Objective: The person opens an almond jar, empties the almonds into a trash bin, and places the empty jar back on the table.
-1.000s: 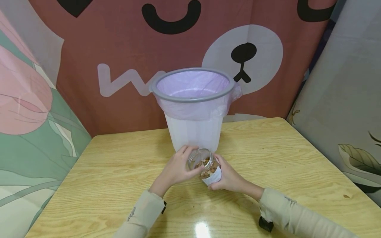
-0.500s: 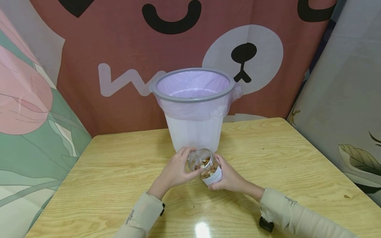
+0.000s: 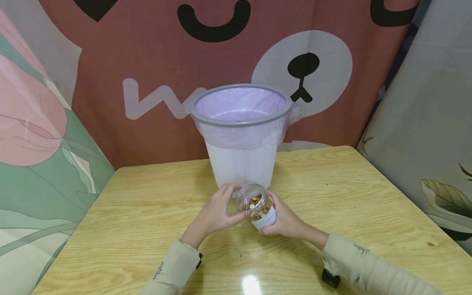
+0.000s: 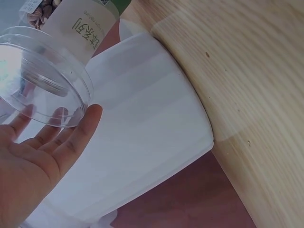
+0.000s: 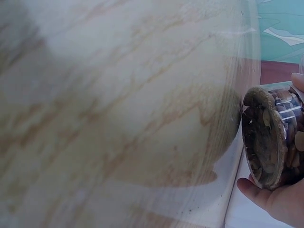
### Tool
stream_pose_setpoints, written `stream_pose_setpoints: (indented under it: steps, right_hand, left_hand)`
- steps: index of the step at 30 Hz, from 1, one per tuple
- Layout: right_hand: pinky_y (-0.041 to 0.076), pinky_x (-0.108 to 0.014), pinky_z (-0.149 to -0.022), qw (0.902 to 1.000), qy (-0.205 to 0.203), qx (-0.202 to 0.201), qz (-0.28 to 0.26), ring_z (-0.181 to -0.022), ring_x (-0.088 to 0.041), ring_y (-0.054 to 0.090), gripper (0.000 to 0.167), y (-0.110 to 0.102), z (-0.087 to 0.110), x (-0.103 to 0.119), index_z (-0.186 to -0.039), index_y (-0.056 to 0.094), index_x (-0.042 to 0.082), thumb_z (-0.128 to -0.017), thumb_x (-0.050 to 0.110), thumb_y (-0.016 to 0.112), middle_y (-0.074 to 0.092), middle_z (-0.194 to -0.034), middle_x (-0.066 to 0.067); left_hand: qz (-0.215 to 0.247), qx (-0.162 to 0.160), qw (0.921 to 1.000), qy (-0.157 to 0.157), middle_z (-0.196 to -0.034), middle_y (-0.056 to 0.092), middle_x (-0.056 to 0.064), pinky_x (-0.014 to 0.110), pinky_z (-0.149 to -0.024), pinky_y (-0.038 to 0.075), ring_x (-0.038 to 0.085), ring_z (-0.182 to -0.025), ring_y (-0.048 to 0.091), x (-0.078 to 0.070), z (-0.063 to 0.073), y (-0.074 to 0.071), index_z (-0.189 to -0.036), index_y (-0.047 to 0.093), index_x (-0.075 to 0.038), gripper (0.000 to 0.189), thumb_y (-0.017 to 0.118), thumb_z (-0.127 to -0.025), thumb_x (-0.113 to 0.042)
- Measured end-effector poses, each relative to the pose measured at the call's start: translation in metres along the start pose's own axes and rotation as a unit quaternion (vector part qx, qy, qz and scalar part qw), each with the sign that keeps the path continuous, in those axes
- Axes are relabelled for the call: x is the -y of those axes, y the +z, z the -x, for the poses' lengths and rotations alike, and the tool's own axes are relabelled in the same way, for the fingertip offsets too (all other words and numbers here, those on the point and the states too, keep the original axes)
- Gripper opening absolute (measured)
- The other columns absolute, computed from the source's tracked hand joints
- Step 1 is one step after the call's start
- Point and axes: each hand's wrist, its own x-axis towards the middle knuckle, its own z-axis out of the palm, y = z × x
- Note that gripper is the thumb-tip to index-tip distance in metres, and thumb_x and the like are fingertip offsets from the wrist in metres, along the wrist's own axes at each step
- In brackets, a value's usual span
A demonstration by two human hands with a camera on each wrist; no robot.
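A clear jar (image 3: pixel 264 219) with a pale label, partly filled with brown nut-like pieces, is held tilted in front of the bin. My right hand (image 3: pixel 285 219) grips it around its side. In the right wrist view the base of the jar (image 5: pixel 266 137) faces the camera, with fingers curled at its edge. My left hand (image 3: pixel 215 211) holds a clear round lid (image 3: pixel 240 200) at the jar's mouth, thumb on the near side and fingers on the far side. In the left wrist view the clear lid (image 4: pixel 40 71) overlaps the labelled jar behind it.
A white bin (image 3: pixel 241 164) with a grey rim and a pale purple liner (image 3: pixel 239 135) stands just beyond both hands. Everything is over a wooden table (image 3: pixel 147 229). Printed cloth hangings (image 3: pixel 162 135) rise behind the table and along both sides.
My left hand has shifted slightly left and toward me, its fingers spread a little more. The jar stays in my right hand at nearly the same place.
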Motion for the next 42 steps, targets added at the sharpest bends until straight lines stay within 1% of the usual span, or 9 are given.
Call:
stream_pose_setpoints:
  steps: [3,6,9,20,25,29,34,39,42]
  right_hand:
    - [0.043,-0.034,-0.083,1.0000,0.001,0.001,-0.001,-0.098,-0.018,0.052,0.101,0.000,0.000,0.000,-0.134,0.024,0.006,-0.053,0.012,0.083,0.047,-0.119,-0.006]
    - [0.043,-0.034,-0.083,1.0000,0.000,0.001,-0.003,-0.098,-0.018,0.052,0.101,0.000,0.000,0.000,-0.134,0.024,0.006,-0.053,0.011,0.083,0.047,-0.119,-0.005]
    - [0.043,-0.034,-0.083,1.0000,-0.002,0.000,-0.002,-0.097,-0.018,0.052,0.101,0.000,0.000,0.000,-0.134,0.024,0.006,-0.053,0.011,0.083,0.047,-0.118,-0.005]
    - [0.044,-0.034,-0.082,1.0000,0.000,-0.003,0.003,-0.096,-0.018,0.052,0.101,0.000,0.000,0.000,-0.134,0.025,0.006,-0.052,0.013,0.084,0.048,-0.117,-0.006]
    - [0.042,-0.035,-0.084,1.0000,0.004,-0.003,0.005,-0.097,-0.017,0.052,0.101,0.000,-0.001,0.000,-0.134,0.025,0.007,-0.052,0.013,0.084,0.048,-0.117,-0.005]
    - [0.041,-0.037,-0.085,1.0000,0.006,-0.001,0.006,-0.098,-0.017,0.051,0.102,-0.001,-0.001,0.001,-0.135,0.024,0.007,-0.052,0.013,0.084,0.047,-0.119,-0.005]
    - [0.041,-0.037,-0.085,1.0000,0.005,0.001,0.006,-0.099,-0.018,0.051,0.102,-0.001,-0.001,0.002,-0.134,0.025,0.006,-0.052,0.013,0.084,0.047,-0.119,-0.005]
    - [0.041,-0.037,-0.085,0.9999,0.005,-0.005,0.013,-0.099,-0.018,0.051,0.101,-0.001,-0.001,0.001,-0.134,0.026,0.006,-0.051,0.012,0.084,0.047,-0.119,-0.005]
    - [0.040,-0.038,-0.086,0.9998,0.006,-0.008,0.017,-0.099,-0.018,0.051,0.101,0.000,-0.001,0.001,-0.133,0.027,0.006,-0.050,0.012,0.084,0.047,-0.119,-0.005]
  left_hand:
    - [0.003,0.001,1.0000,0.000,-0.114,0.051,0.006,0.039,-0.080,0.044,0.022,-0.100,0.052,0.001,0.001,0.000,-0.129,0.044,-0.010,0.066,0.063,-0.076,-0.047]
    - [0.002,0.000,1.0000,0.002,-0.110,0.051,0.004,0.038,-0.076,0.045,0.020,-0.094,0.053,0.001,0.002,-0.001,-0.131,0.043,-0.017,0.065,0.064,-0.076,-0.045]
    - [-0.005,-0.001,1.0000,0.004,-0.108,0.050,0.003,0.037,-0.074,0.045,0.017,-0.091,0.053,0.002,0.003,-0.002,-0.132,0.043,-0.021,0.064,0.065,-0.076,-0.045]
    - [0.001,-0.002,1.0000,0.009,-0.109,0.050,0.004,0.040,-0.073,0.046,0.025,-0.093,0.055,0.003,0.005,-0.004,-0.125,0.049,-0.018,0.058,0.066,-0.076,-0.043]
    - [-0.009,0.001,0.9999,0.010,-0.109,0.051,0.003,0.039,-0.074,0.046,0.022,-0.093,0.054,0.004,0.008,-0.004,-0.123,0.050,-0.017,0.057,0.066,-0.075,-0.044]
    - [-0.005,0.007,0.9999,0.006,-0.109,0.051,0.005,0.041,-0.075,0.046,0.023,-0.095,0.054,0.006,0.010,-0.005,-0.120,0.050,-0.015,0.055,0.065,-0.076,-0.044]
    - [-0.003,0.010,0.9999,0.000,-0.111,0.053,0.003,0.041,-0.081,0.044,0.024,-0.100,0.053,0.008,0.014,-0.007,-0.117,0.051,-0.012,0.056,0.064,-0.076,-0.047]
    - [-0.010,0.009,0.9999,0.009,-0.107,0.056,0.002,0.040,-0.081,0.044,0.023,-0.098,0.054,0.013,0.018,-0.009,-0.115,0.052,-0.010,0.055,0.066,-0.074,-0.044]
    - [-0.018,0.014,0.9997,0.006,-0.107,0.056,0.002,0.039,-0.081,0.045,0.021,-0.098,0.054,0.014,0.021,-0.011,-0.114,0.052,-0.011,0.054,0.067,-0.073,-0.045]
